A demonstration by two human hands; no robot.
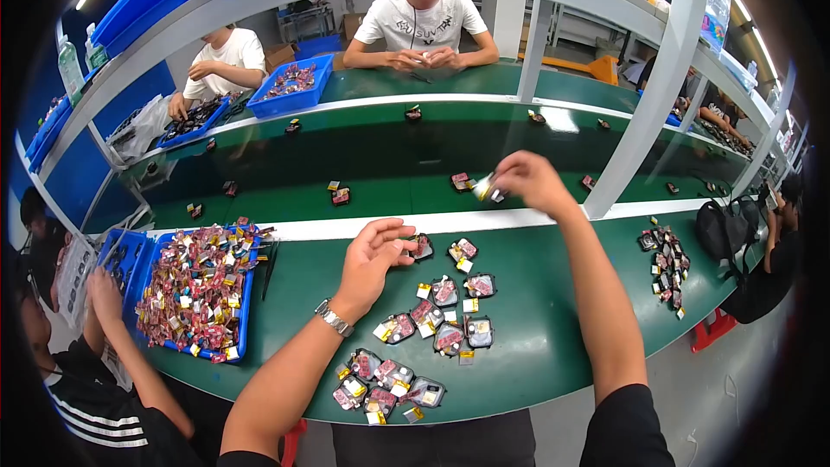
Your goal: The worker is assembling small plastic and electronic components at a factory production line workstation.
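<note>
Over the conveyor belt, my right hand (529, 182) pinches a small black electronic module (494, 194) with a yellow-and-white tab, slightly blurred by motion. Another module (461, 182) lies on the belt just left of it. My left hand (377, 258) hovers above the green bench, fingers loosely bent and apart, seemingly holding nothing. Close to its fingertips sits a module (422, 247) with a clear-and-red face. Several similar modules (444, 292) with yellow-and-white tabs form a loose group between my forearms. A tighter cluster (393, 376) of them lies at the bench's near edge.
A blue tray (245, 329) heaped with small red-and-yellow parts stands left, with black tweezers (271, 270) beside it. More modules (666, 264) lie right, near a black bag (726, 229). Grey shelf posts (648, 95) rise beyond the bench. Co-workers sit opposite and at both sides.
</note>
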